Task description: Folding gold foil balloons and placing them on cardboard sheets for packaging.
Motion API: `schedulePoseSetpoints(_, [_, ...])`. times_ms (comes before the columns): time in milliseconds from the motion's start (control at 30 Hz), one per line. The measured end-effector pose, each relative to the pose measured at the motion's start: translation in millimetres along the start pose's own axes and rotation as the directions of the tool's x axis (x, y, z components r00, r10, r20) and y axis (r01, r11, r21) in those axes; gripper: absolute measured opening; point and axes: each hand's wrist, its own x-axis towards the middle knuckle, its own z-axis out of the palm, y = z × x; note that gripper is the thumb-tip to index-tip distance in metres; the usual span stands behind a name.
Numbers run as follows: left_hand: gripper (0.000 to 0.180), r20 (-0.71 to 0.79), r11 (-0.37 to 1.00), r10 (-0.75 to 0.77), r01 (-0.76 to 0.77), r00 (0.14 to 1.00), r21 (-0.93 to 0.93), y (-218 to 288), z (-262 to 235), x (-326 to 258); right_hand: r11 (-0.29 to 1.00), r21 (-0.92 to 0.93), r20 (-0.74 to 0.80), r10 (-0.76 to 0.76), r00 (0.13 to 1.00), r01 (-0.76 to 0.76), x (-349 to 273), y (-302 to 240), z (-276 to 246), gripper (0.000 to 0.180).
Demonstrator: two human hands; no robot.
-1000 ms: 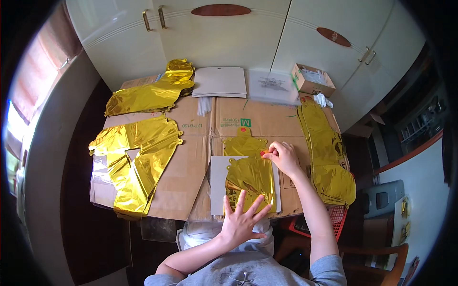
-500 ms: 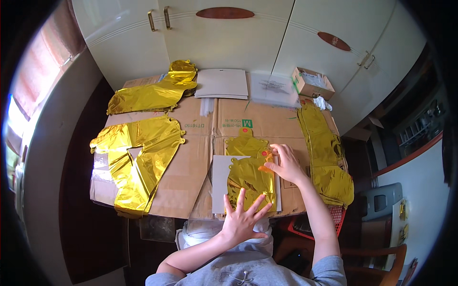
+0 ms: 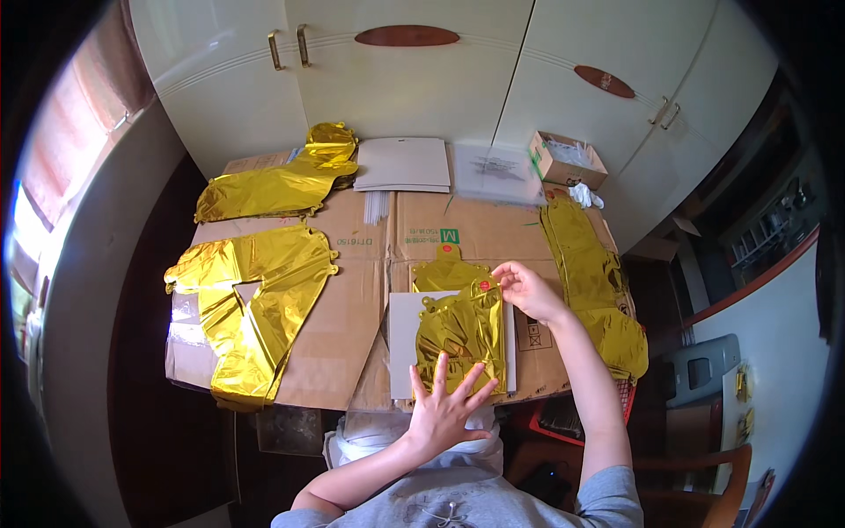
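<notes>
Left hand [image 3: 446, 407]: lying open, fingers spread, pressing flat on near edge of gold foil balloon [image 3: 461, 327] | Right hand [image 3: 525, 289]: pinching balloon's upper right corner | Balloon: resting on white card [image 3: 402, 339], on cardboard covering desk [image 3: 352, 308] | Larger foil balloon [image 3: 255, 304]: lying well left.

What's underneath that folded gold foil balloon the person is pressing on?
Under the gold foil balloon lies a white card, resting on flattened cardboard. The card's middle is covered by the foil and the left hand.
</notes>
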Motion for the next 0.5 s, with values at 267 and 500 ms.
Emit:
schedulePoseSetpoints(267, [0.095, -0.031, 1.000, 0.002, -0.001, 1.000, 0.030, -1, 2, 0, 0.988, -0.134, -0.573, -0.138, 0.808, 0.074, 16, -7, -92, 0.027])
schedulePoseSetpoints(500, [0.094, -0.034, 1.000, 0.008, -0.007, 0.999, 0.028, 1, -1, 0, 0.967, -0.204, -0.730, -0.046, 0.682, -0.153, -24, 47, -204, 0.027])
